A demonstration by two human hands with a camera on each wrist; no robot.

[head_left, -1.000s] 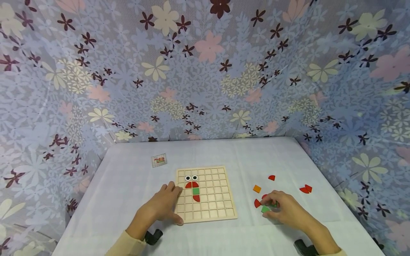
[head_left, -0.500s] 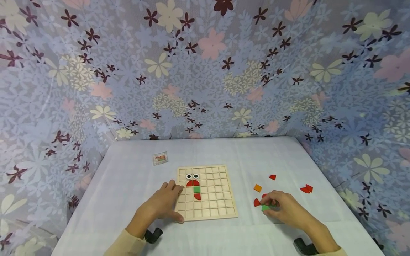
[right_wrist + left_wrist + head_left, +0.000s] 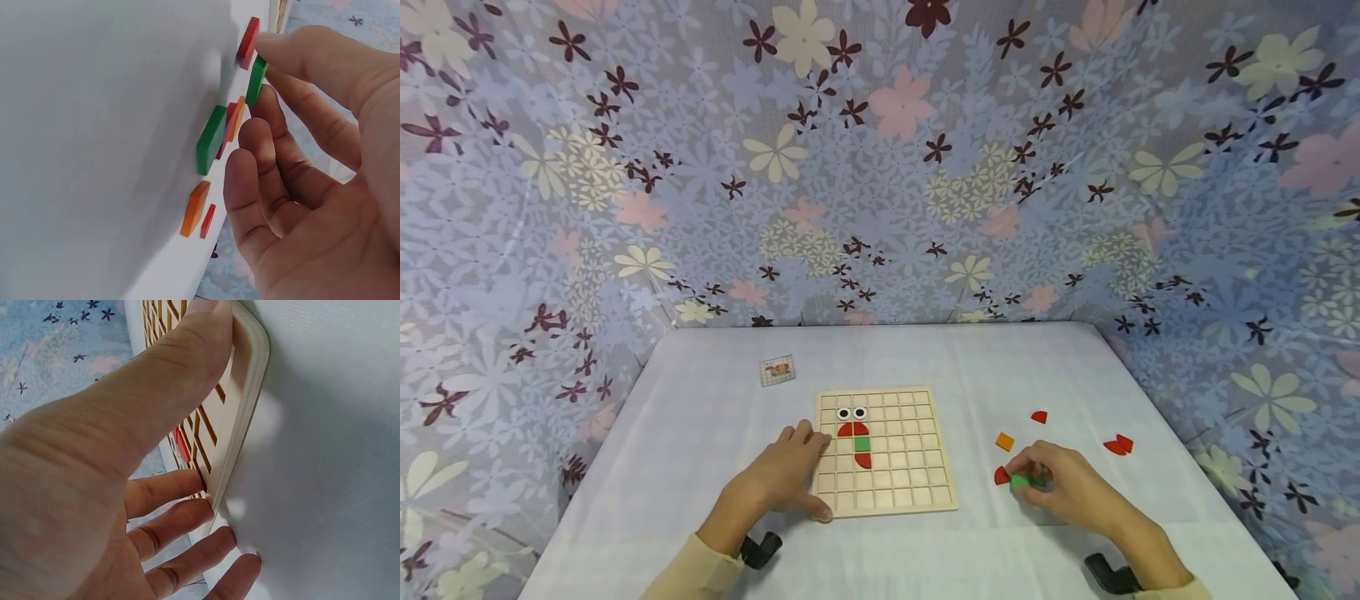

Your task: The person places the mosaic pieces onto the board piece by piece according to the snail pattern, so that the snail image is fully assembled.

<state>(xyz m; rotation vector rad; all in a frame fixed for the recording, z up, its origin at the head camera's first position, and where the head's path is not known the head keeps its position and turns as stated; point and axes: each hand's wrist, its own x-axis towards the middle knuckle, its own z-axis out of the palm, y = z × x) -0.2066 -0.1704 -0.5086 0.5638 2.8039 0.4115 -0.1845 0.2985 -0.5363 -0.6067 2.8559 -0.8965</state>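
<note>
- Table (image 3: 700, 417): draped in white, beneath the wooden grid board (image 3: 904, 467), which lies flat.
- Left hand (image 3: 784, 472): extended fingers and thumb touching the board's left side, likely steadying it.
- Right hand (image 3: 1063, 483): right of the board, fingers pinching a green tile (image 3: 256, 81).
- Green tile: right of the board; an even edge grip should serve best.
- Red quarter-circle (image 3: 1001, 476): between board and right hand.

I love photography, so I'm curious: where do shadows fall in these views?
Head view: soft shadow beneath the right hand; left wrist view: broad grey shadow on the white cloth beside the board; right wrist view: grey shadow beside the loose green piece.
</note>
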